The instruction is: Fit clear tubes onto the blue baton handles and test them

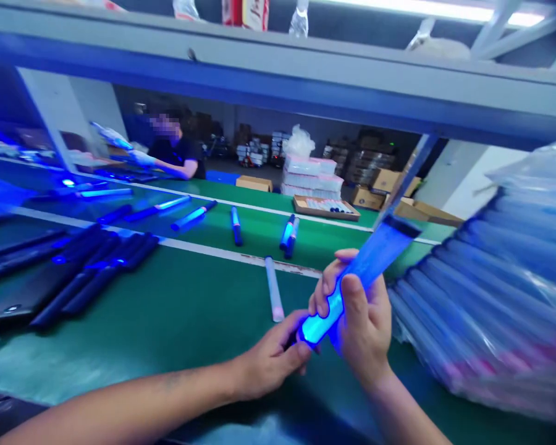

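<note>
My right hand (362,318) is wrapped round a glowing blue light stick (352,284) that points up and to the right, its far end blurred. My left hand (271,358) pinches the stick's bright lower end with thumb and fingers. Both hands hover just above the green conveyor belt (167,321). An unlit white stick (273,289) lies on the belt just left of my hands.
Several lit and dark sticks (235,225) lie along the belt's far lane, with a dark batch (88,269) at left. A plastic-wrapped stack of sticks (495,290) fills the right. A person (173,154) works farther up the line. Cartons and a tray (327,207) stand behind, under a metal shelf beam (278,74).
</note>
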Motion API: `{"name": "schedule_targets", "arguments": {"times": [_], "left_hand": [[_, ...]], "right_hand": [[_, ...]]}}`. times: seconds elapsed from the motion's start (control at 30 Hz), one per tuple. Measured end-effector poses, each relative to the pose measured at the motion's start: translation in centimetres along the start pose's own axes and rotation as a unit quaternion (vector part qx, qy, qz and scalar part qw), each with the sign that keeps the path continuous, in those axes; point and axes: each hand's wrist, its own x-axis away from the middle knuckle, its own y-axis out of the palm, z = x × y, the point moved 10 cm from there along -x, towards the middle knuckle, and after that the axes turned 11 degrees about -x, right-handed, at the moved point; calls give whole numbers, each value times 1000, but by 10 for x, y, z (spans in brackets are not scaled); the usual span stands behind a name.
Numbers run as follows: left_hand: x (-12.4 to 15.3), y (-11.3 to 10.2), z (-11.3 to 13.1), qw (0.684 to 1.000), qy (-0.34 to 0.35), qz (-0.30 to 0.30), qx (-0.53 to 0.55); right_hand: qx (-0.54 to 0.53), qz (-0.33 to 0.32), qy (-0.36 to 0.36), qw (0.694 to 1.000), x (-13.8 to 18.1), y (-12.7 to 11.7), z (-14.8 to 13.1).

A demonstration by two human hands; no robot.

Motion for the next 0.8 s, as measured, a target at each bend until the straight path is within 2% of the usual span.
{"name": "schedule_targets", "arguments": {"times": [0.13,0.37,0.47,0.57,0.67,0.73,0.8], "left_hand": [[-4,-2,4,999,6,39,37],[4,-7,-9,995,11,68,76],[9,-5,-12,994,20,74,80],[13,1,-11,996,30,73,48],[6,-10,-18,993,3,115,33],[-10,-29,-25,988,-52,146,6],[-36,-65,-23,976,-109,178,-63]], "right_hand": [[1,9,11,1000,8,5,17],[17,8,50,999,13,10,41],[31,17,44,998,22,13,40],[41,29,38,998,29,6,39],[69,8,103,992,20,-20,66],[150,22,136,979,6,-60,91],[294,58,143,943,-8,-111,114]]}}
